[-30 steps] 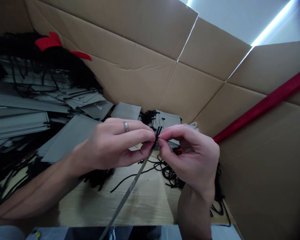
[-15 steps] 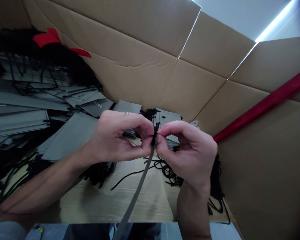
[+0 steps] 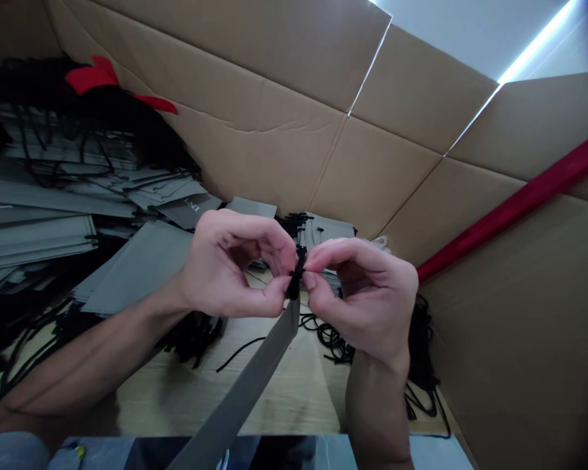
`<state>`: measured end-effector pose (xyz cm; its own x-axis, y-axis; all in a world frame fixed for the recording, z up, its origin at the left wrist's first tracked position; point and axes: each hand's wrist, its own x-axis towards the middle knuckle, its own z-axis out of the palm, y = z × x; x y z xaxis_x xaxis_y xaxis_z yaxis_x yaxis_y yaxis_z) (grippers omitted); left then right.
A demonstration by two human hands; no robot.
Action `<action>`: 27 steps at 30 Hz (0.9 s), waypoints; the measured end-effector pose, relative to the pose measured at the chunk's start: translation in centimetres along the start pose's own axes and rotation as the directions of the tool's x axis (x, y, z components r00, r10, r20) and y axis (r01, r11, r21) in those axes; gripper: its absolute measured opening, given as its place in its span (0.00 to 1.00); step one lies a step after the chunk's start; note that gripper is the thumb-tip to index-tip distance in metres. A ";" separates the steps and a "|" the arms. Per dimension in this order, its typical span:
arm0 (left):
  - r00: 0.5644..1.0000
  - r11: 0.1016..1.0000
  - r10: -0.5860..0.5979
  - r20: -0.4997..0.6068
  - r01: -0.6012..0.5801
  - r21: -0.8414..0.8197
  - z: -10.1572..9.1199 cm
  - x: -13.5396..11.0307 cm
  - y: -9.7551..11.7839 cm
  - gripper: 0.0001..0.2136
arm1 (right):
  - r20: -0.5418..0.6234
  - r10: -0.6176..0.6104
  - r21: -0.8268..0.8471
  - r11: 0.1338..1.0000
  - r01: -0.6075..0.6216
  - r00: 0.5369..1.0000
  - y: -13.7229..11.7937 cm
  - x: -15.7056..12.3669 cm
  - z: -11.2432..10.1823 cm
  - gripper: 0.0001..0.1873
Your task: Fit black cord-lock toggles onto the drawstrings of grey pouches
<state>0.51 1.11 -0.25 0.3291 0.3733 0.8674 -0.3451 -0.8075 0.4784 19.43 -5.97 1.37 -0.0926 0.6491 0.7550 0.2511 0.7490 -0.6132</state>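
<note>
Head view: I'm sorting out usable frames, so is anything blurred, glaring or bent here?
Head view: both hands, left hand and right hand, look sharp enough at the black cord; the near grey paper bag is soft; the ceiling light strip is blown out; the straight red bar and frame edges curve.

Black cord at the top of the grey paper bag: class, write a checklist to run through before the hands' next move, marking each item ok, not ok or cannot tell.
1. Left hand pinches the black cord: ok.
2. Right hand pinches it from the other side: ok.
3. Grey paper bag hangs edge-on below the fingers: ok.
4. Cord threaded through the bag's hole: cannot tell.
5. Knot tied: cannot tell.
6. Loose cords on the table lie apart from the bag: ok.
</note>
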 end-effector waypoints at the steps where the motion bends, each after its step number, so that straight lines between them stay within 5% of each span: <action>1: 1.000 1.000 -0.004 0.008 0.004 -0.010 0.0 0.0 -0.1 0.10 | -0.001 0.018 0.022 1.000 -0.018 1.000 0.0 0.0 0.1 0.12; 5: 1.000 1.000 0.000 0.017 0.000 0.016 -0.2 0.1 -0.2 0.08 | -0.014 0.051 0.030 0.998 -0.051 0.999 0.1 0.2 0.2 0.12; 8: 0.997 0.967 0.079 -0.003 -0.076 0.242 -0.5 0.0 0.1 0.09 | -0.050 -0.003 -0.089 0.996 -0.001 0.999 0.2 0.0 0.0 0.12; 12: 0.959 0.745 0.266 0.099 -0.269 0.611 -0.6 -0.5 0.7 0.08 | 0.032 -0.092 -0.329 0.939 0.097 0.995 -0.2 -0.1 -0.4 0.10; 18: 0.906 0.571 0.325 0.270 -0.416 0.708 -0.6 -0.9 0.7 0.05 | 0.128 -0.161 -0.537 0.818 0.205 0.979 -0.6 -0.1 -0.5 0.07; 22: 0.917 0.633 0.335 0.216 -0.390 0.669 -0.5 -0.8 0.8 0.08 | 0.077 -0.057 -0.404 0.911 0.084 0.995 -0.3 -0.2 -0.6 0.09; 27: 0.966 0.842 0.251 0.054 -0.245 0.481 -0.5 -0.5 0.5 0.07 | 0.054 0.069 -0.125 0.990 -0.062 0.996 0.1 -0.1 -0.8 0.11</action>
<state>-0.24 0.72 -0.33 0.2784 0.1334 0.9512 0.0516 -0.9910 0.1239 20.26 -6.08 1.37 -0.1271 0.7055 0.6973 0.3745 0.6851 -0.6248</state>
